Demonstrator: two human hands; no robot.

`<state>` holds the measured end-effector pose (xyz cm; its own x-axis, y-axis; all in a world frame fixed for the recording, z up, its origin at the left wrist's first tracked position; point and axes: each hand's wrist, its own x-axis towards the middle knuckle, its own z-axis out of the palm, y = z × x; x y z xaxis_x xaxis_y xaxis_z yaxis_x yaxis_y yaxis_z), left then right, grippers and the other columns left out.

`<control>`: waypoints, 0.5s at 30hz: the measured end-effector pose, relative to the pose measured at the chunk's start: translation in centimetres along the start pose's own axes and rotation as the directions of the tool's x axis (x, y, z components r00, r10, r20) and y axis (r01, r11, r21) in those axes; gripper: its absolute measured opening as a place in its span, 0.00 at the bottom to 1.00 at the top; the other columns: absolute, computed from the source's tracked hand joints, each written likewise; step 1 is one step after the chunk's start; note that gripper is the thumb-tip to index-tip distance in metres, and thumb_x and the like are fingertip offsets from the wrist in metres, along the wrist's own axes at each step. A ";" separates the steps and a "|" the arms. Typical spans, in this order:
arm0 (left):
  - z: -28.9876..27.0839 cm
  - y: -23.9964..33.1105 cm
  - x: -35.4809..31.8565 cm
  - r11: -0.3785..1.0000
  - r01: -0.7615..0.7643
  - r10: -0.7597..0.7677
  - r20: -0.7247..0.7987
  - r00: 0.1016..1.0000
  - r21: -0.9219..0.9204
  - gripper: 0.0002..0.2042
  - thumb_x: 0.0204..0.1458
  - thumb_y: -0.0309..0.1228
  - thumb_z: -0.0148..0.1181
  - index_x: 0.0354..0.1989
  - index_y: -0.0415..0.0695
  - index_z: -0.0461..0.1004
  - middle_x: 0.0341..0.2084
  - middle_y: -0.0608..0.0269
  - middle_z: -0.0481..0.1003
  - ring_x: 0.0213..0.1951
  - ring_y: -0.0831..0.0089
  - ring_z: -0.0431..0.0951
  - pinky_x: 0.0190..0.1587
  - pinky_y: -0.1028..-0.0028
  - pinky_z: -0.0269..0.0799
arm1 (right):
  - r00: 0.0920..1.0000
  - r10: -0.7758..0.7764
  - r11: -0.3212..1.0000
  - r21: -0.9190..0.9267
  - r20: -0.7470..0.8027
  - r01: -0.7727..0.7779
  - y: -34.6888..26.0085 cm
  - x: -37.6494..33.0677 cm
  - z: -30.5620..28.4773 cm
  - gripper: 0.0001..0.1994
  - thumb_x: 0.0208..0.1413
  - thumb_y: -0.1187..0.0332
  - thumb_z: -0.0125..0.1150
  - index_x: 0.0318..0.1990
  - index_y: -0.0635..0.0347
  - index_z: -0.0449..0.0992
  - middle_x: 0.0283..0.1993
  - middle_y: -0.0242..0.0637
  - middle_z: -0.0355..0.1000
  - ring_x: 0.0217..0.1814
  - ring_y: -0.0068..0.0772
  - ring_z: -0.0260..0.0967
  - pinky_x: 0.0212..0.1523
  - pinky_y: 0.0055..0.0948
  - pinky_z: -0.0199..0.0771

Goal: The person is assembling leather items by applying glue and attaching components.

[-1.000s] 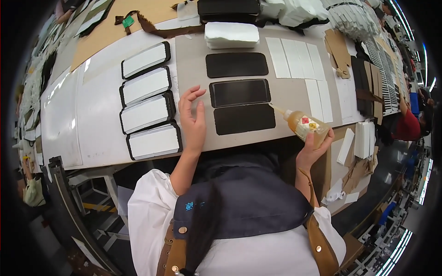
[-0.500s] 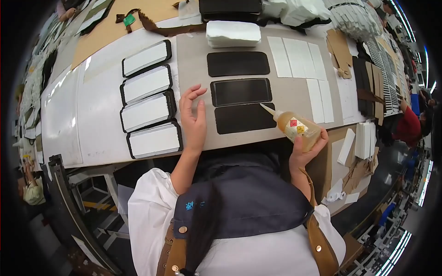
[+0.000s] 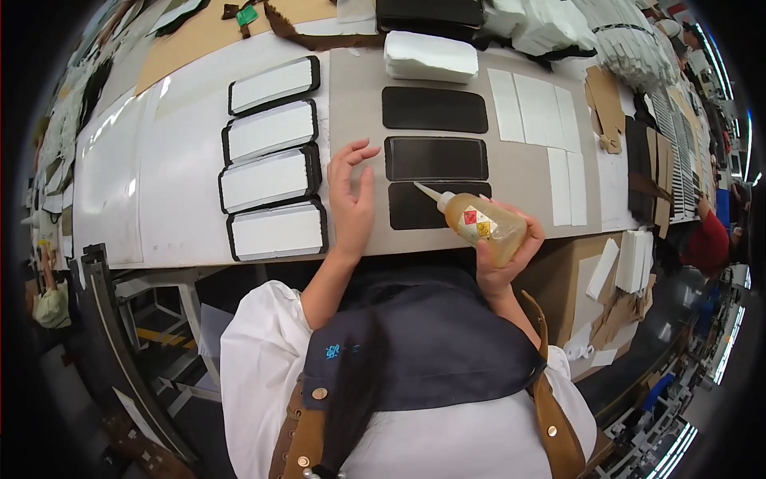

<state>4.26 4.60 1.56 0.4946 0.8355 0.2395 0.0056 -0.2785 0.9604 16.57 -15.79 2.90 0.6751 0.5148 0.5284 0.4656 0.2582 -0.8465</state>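
Tabletop (image 3: pixel 183 160) bright, glare toward left; strip lights (image 3: pixel 729 345) far right; fisheye-bent edges, black corners.

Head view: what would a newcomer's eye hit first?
Probably the amber squeeze bottle in the right hand, its pale nozzle pointing at the nearest of three black panels in a central column. Next, the four white-topped black pieces lined up left of the loosely curled left hand.

You're in a factory workshop: long white worktable (image 3: pixel 179 188) at left, red-clothed co-worker (image 3: pixel 707 239) far right, bright tubular lights (image 3: pixel 675 452) lower right.
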 end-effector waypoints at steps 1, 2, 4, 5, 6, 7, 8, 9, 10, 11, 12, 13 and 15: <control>0.1 0.0 0.0 1.000 -0.011 0.011 -0.013 1.000 -0.003 0.11 0.62 0.22 0.54 0.51 0.43 0.78 0.60 0.58 0.73 0.64 0.60 0.68 0.70 0.63 0.58 | 1.000 -0.012 0.999 0.030 0.014 0.012 0.1 0.1 0.4 0.35 0.59 0.69 0.72 0.65 0.60 0.51 0.62 0.57 0.65 0.66 0.55 0.71 0.69 0.52 0.70; 0.2 0.2 0.0 1.000 -0.009 0.009 -0.018 1.000 -0.002 0.11 0.62 0.22 0.54 0.51 0.43 0.78 0.60 0.58 0.73 0.64 0.60 0.68 0.70 0.63 0.58 | 0.999 -0.025 0.998 0.059 0.027 0.023 0.2 0.2 0.6 0.35 0.59 0.69 0.72 0.65 0.60 0.51 0.62 0.58 0.65 0.66 0.55 0.71 0.69 0.52 0.70; 0.2 0.5 0.1 1.000 0.000 0.000 -0.018 1.000 -0.019 0.11 0.62 0.22 0.54 0.51 0.42 0.78 0.59 0.57 0.73 0.64 0.59 0.68 0.70 0.62 0.58 | 0.997 -0.034 0.997 0.065 0.065 0.030 0.3 0.5 1.1 0.35 0.58 0.69 0.72 0.64 0.60 0.51 0.62 0.58 0.65 0.66 0.55 0.71 0.69 0.52 0.70; 0.2 0.4 0.1 1.000 0.002 -0.002 -0.024 1.000 -0.018 0.11 0.62 0.22 0.54 0.51 0.42 0.78 0.59 0.57 0.73 0.64 0.59 0.68 0.70 0.62 0.58 | 0.994 -0.044 0.997 0.068 0.098 0.037 0.3 0.7 1.2 0.35 0.58 0.69 0.72 0.64 0.61 0.51 0.62 0.58 0.66 0.66 0.55 0.71 0.69 0.52 0.70; 0.2 0.3 0.1 1.000 -0.007 0.007 -0.022 1.000 -0.011 0.12 0.62 0.22 0.54 0.51 0.42 0.78 0.59 0.57 0.73 0.64 0.59 0.68 0.70 0.62 0.58 | 0.994 -0.044 0.997 0.070 0.102 0.037 0.3 1.1 1.2 0.35 0.58 0.69 0.72 0.64 0.61 0.51 0.62 0.58 0.66 0.66 0.55 0.71 0.69 0.52 0.70; 0.1 0.2 0.1 1.000 -0.015 0.014 -0.022 1.000 -0.004 0.12 0.62 0.22 0.54 0.51 0.42 0.78 0.59 0.57 0.73 0.64 0.59 0.68 0.70 0.62 0.58 | 0.993 -0.025 0.997 0.074 0.113 0.017 0.2 1.6 1.1 0.35 0.58 0.69 0.72 0.65 0.60 0.52 0.62 0.56 0.66 0.66 0.53 0.71 0.69 0.51 0.70; 0.0 0.2 0.0 1.000 -0.013 0.013 -0.029 1.000 -0.003 0.12 0.62 0.22 0.54 0.51 0.42 0.78 0.59 0.57 0.73 0.64 0.59 0.68 0.70 0.62 0.58 | 0.992 -0.006 0.997 0.077 0.124 -0.003 0.2 2.2 1.0 0.36 0.59 0.68 0.72 0.66 0.60 0.52 0.62 0.55 0.67 0.66 0.52 0.71 0.69 0.51 0.71; 0.0 0.3 0.0 1.000 -0.003 0.002 -0.025 1.000 -0.013 0.12 0.62 0.22 0.54 0.51 0.42 0.78 0.59 0.57 0.73 0.64 0.59 0.68 0.70 0.62 0.58 | 0.991 -0.006 0.997 0.080 0.131 -0.004 0.1 3.0 0.8 0.36 0.59 0.68 0.72 0.66 0.60 0.52 0.62 0.55 0.67 0.66 0.52 0.71 0.69 0.51 0.71; 0.0 0.5 0.0 1.000 0.007 -0.008 -0.020 1.000 -0.023 0.12 0.62 0.21 0.54 0.51 0.42 0.78 0.59 0.57 0.73 0.64 0.59 0.68 0.70 0.62 0.58 | 0.984 0.161 0.965 0.197 0.083 -0.174 -0.1 4.0 0.4 0.36 0.59 0.69 0.71 0.69 0.59 0.53 0.63 0.53 0.68 0.66 0.49 0.71 0.69 0.49 0.71; 0.0 0.6 -0.1 1.000 0.009 -0.010 -0.028 1.000 -0.020 0.12 0.62 0.21 0.54 0.51 0.42 0.78 0.59 0.57 0.73 0.64 0.59 0.68 0.70 0.62 0.58 | 0.943 0.328 0.889 0.319 0.059 -0.329 -0.2 5.0 -0.1 0.37 0.59 0.69 0.71 0.71 0.58 0.54 0.64 0.50 0.68 0.66 0.47 0.71 0.69 0.46 0.71; 0.0 0.7 -0.1 1.000 0.004 -0.005 -0.029 1.000 -0.021 0.12 0.62 0.21 0.54 0.51 0.42 0.78 0.59 0.56 0.73 0.64 0.58 0.68 0.70 0.62 0.58 | 0.942 0.329 0.887 0.321 0.068 -0.333 -0.3 6.4 -0.5 0.37 0.59 0.69 0.71 0.71 0.58 0.54 0.64 0.50 0.68 0.66 0.47 0.71 0.69 0.46 0.71; 0.0 0.7 -0.1 1.000 0.000 -0.001 -0.031 1.000 -0.024 0.12 0.62 0.21 0.54 0.51 0.42 0.78 0.59 0.56 0.73 0.64 0.58 0.68 0.70 0.62 0.58 | 0.900 0.409 0.822 0.369 0.149 -0.435 -0.2 7.9 -0.9 0.37 0.60 0.68 0.70 0.73 0.57 0.56 0.65 0.47 0.68 0.67 0.43 0.71 0.69 0.43 0.71; 0.0 0.4 0.1 1.000 -0.015 0.015 -0.018 1.000 0.007 0.12 0.63 0.22 0.54 0.52 0.41 0.78 0.60 0.57 0.73 0.65 0.60 0.69 0.69 0.64 0.59 | 0.847 0.479 0.746 0.402 0.230 -0.531 0.5 9.7 -1.8 0.37 0.60 0.68 0.70 0.74 0.56 0.58 0.66 0.44 0.68 0.67 0.40 0.70 0.69 0.40 0.71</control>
<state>4.30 4.55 1.92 0.4788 0.8398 0.2561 0.0041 -0.2938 0.9559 24.42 -12.14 7.71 0.6633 0.7479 0.0272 -0.2408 0.2476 -0.9385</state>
